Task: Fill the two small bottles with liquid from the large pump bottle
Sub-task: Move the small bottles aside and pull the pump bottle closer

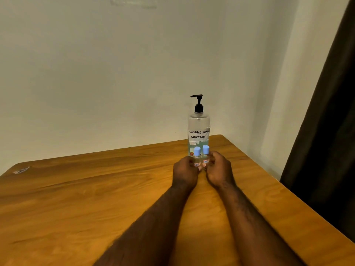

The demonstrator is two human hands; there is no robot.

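Standing on the wooden table (pixel 96 189) just beyond both hands, the large pump bottle (pixel 198 129) waits; left hand (pixel 185 170) grips the left small bottle (pixel 196 161), right hand (pixel 219 169) the right small bottle (pixel 206 157). Blue caps (pixel 197 150) should come off first, bottles kept upright.

Both bare forearms reach forward from the near edge of the table (pixel 76 189) and converge toward its far right corner. The left hand (pixel 185 172) and right hand (pixel 219 169) lie side by side, close together, backs turned up toward the camera and wrists low over the table. The left hand's fingers curl round the left small bottle (pixel 197 158); the right hand's curl round the right small bottle (pixel 206 154).
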